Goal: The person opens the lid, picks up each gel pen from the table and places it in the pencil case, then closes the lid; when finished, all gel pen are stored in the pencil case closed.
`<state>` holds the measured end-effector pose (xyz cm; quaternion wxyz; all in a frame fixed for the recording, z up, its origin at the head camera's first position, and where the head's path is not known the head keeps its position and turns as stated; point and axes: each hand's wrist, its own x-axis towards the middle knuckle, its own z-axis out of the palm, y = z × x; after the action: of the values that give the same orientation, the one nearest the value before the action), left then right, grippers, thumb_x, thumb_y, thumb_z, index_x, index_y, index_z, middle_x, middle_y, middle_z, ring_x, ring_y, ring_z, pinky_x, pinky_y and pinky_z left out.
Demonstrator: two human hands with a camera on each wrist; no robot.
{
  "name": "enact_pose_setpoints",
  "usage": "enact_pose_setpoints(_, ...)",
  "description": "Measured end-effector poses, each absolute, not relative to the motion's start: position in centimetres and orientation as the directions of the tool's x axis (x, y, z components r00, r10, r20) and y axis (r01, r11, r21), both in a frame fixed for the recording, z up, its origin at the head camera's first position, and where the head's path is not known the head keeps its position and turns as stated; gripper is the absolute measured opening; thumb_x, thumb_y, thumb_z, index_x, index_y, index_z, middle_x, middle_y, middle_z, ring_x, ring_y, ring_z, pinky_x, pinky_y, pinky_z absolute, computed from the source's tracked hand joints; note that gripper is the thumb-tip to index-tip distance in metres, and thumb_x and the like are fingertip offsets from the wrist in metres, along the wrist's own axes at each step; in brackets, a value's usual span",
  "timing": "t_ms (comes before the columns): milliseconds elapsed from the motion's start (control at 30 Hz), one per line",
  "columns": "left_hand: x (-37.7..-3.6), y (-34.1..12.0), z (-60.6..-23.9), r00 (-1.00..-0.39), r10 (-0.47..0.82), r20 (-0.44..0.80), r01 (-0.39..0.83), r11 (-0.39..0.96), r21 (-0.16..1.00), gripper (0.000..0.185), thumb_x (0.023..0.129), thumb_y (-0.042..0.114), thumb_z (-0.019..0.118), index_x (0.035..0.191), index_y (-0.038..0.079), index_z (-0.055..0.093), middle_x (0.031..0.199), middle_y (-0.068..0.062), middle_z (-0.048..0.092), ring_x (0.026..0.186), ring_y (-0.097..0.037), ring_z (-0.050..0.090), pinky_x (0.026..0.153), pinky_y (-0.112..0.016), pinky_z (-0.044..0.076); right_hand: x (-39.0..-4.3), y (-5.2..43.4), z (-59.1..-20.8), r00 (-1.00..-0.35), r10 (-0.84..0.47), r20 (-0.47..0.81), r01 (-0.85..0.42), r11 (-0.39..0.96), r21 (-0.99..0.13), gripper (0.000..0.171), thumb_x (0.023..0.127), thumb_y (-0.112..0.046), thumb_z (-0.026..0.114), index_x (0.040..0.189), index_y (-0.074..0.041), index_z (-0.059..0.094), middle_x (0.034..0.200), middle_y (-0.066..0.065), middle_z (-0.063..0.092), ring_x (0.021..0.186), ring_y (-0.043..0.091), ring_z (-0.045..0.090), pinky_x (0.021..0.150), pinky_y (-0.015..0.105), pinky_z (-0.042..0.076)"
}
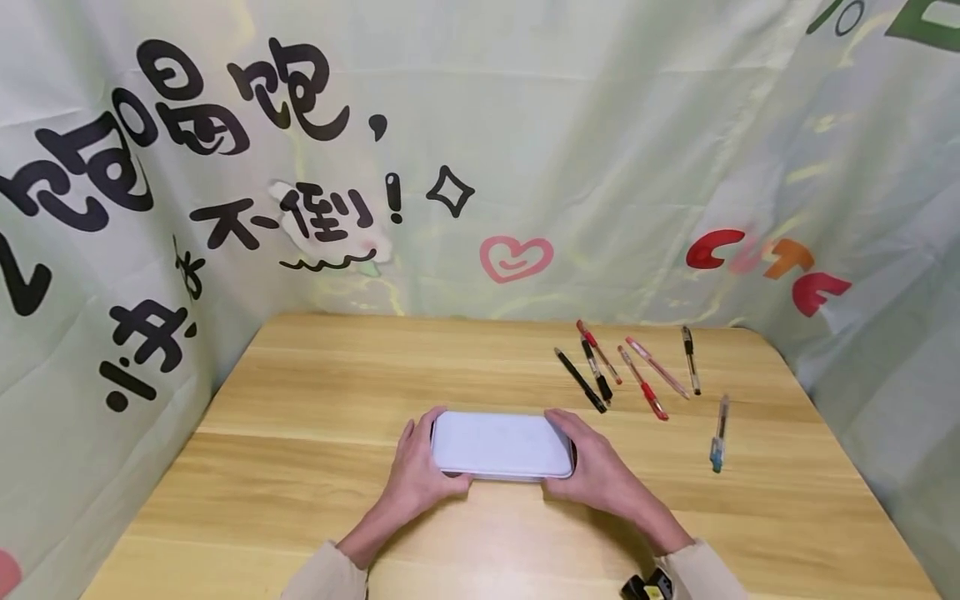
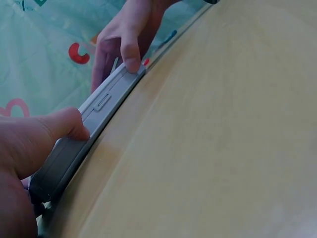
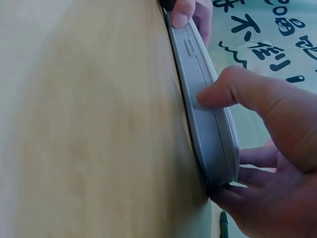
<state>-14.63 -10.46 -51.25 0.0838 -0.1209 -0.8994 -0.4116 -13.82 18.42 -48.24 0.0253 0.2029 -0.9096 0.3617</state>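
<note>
A pale lavender pencil case (image 1: 502, 444), flat and rectangular with rounded corners, lies lengthwise across the middle of the wooden table. Its left end is gripped by my left hand (image 1: 418, 468), thumb pressed on the near side and fingers round the end. My right hand (image 1: 600, 468) holds the right end in the same way. Both wrist views show a seam along the near side of the case and a small oblong latch (image 3: 190, 47) between the two thumbs. The lid is down, so the inside is hidden.
Several pens lie scattered at the back right: a black pen (image 1: 581, 381), a red pen (image 1: 642, 383), a pink pen (image 1: 657, 367) and others. Nearer, a blue-capped pen (image 1: 719, 435) lies apart. Printed cloth (image 1: 600, 167) hangs behind and along both sides of the table (image 1: 247, 492).
</note>
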Motion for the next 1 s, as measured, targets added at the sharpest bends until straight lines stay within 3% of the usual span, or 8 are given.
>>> enact_pose_setpoints(533, -14.7, -10.2, -51.5, -0.947, 0.118, 0.298, 0.299, 0.657, 0.692, 0.104, 0.053, 0.027, 0.094, 0.142, 0.001, 0.048, 0.129, -0.015, 0.063, 0.12, -0.034, 0.059, 0.12, -0.052, 0.03, -14.2, 18.5, -47.9, -0.915, -0.34, 0.216, -0.401, 0.714, -0.574, 0.091, 0.063, -0.024, 0.091, 0.142, 0.006, 0.056, 0.143, 0.025, 0.056, 0.128, 0.039, 0.059, 0.101, 0.052, 0.053)
enact_pose_setpoints(767, -14.5, -10.0, -51.6, -0.943, 0.114, 0.312, 0.305, 0.671, 0.676, 0.107, 0.052, 0.031, 0.095, 0.143, 0.001, 0.046, 0.129, -0.017, 0.063, 0.119, -0.033, 0.06, 0.12, -0.053, 0.031, -14.2, 18.4, -47.5, -0.924, -0.324, 0.204, -0.379, 0.69, -0.617, 0.085, 0.064, -0.023, 0.091, 0.138, 0.005, 0.06, 0.14, 0.024, 0.06, 0.126, 0.038, 0.06, 0.1, 0.049, 0.055)
enact_pose_setpoints(1000, -14.6, -10.5, -51.2, -0.957, 0.114, 0.267, 0.276, 0.643, 0.715, 0.112, 0.053, 0.033, 0.099, 0.146, 0.002, 0.045, 0.134, -0.017, 0.06, 0.125, -0.039, 0.054, 0.117, -0.055, 0.034, -14.7, 18.8, -47.2, -0.902, -0.391, 0.184, -0.413, 0.653, -0.635, 0.085, 0.069, -0.027, 0.093, 0.141, 0.005, 0.058, 0.144, 0.023, 0.057, 0.129, 0.038, 0.058, 0.103, 0.051, 0.052)
